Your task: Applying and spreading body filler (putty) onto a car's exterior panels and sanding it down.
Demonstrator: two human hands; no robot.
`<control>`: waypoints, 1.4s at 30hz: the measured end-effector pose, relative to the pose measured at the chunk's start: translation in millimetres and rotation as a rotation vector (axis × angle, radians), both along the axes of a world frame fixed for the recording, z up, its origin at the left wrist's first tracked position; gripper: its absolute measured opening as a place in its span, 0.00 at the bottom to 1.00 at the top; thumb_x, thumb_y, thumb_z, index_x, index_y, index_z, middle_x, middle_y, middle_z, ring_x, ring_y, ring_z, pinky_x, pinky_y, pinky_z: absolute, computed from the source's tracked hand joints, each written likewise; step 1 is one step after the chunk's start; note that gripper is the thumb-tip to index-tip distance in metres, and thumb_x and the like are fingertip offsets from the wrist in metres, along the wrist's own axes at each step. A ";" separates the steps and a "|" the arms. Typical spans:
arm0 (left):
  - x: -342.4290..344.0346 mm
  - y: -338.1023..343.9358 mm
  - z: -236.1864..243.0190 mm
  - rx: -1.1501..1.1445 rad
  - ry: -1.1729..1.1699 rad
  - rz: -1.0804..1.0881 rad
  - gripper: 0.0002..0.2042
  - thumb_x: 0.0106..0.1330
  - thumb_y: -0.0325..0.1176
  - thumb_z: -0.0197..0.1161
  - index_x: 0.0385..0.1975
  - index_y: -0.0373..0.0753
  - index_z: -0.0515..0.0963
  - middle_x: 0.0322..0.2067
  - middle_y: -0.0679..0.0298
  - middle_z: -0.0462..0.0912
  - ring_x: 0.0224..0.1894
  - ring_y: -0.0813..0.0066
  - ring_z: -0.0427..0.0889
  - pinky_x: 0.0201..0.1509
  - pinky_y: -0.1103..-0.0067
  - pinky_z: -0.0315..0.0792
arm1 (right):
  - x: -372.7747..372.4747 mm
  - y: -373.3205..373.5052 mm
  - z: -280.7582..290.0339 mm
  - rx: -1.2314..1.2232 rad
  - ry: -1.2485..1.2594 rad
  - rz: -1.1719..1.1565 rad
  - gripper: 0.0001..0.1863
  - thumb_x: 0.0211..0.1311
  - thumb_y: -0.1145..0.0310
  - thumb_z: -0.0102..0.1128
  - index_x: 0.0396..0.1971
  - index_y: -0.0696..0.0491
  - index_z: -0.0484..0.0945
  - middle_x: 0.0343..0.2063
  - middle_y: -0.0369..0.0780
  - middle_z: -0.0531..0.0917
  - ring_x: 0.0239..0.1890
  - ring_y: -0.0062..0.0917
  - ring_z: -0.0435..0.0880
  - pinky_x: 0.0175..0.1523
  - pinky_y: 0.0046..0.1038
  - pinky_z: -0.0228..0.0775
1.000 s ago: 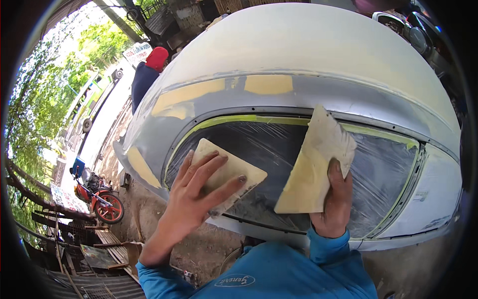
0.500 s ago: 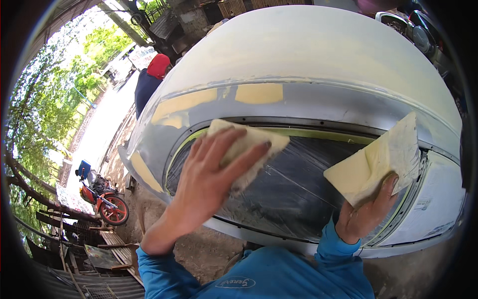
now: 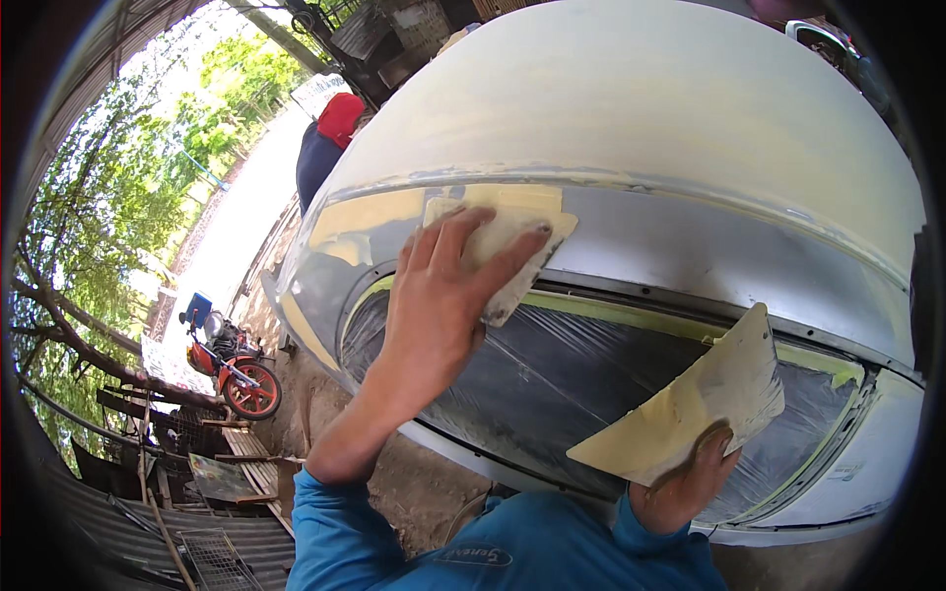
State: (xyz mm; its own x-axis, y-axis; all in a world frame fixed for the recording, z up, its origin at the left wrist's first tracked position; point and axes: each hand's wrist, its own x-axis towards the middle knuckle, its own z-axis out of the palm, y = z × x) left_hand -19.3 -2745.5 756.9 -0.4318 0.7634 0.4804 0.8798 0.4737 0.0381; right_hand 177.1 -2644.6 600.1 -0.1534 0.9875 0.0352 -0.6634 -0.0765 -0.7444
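Head: motorcycle (image 3: 231,355); another person (image 3: 320,150) near car (image 3: 641,108)

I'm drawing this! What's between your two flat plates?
In the head view, dark plastic, yellow tape and window frame lie between the left plate and right plate.

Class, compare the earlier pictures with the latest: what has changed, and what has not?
The left hand, holding a pale flat plate, moved up from over the film-covered window to the yellow patch above it. The right hand, with its pale sheet, swung right, then back left. Nothing was released; both holds remain.
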 end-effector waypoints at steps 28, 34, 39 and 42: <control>-7.3 14.1 23.2 -0.049 -0.094 0.029 0.39 0.39 0.08 0.50 0.54 0.49 0.78 0.52 0.52 0.75 0.54 0.50 0.76 0.57 0.67 0.71 | -1.7 11.7 29.9 0.007 0.122 0.399 0.28 0.72 0.60 0.47 0.64 0.58 0.53 0.57 0.45 0.70 0.52 0.29 0.77 0.54 0.35 0.74; 9.0 -4.7 -0.8 -0.044 -0.022 0.067 0.33 0.43 0.16 0.60 0.54 0.51 0.79 0.55 0.52 0.73 0.56 0.49 0.73 0.58 0.63 0.69 | -4.2 13.5 27.5 0.018 -0.002 0.485 0.34 0.69 0.54 0.51 0.65 0.60 0.56 0.58 0.51 0.68 0.55 0.39 0.75 0.57 0.42 0.69; 19.3 -17.4 -3.4 -0.088 0.051 0.064 0.29 0.45 0.24 0.65 0.54 0.51 0.79 0.54 0.52 0.73 0.58 0.47 0.71 0.59 0.60 0.68 | -3.7 9.7 22.5 0.027 -0.076 0.485 0.33 0.69 0.53 0.51 0.64 0.61 0.57 0.58 0.52 0.67 0.55 0.40 0.74 0.57 0.40 0.69; 23.1 -29.6 6.9 -0.180 -0.049 0.025 0.32 0.45 0.27 0.66 0.57 0.57 0.76 0.55 0.54 0.70 0.59 0.49 0.69 0.61 0.57 0.64 | -2.6 7.5 19.8 0.042 -0.130 0.478 0.33 0.69 0.52 0.51 0.63 0.61 0.59 0.59 0.52 0.67 0.55 0.40 0.74 0.57 0.40 0.68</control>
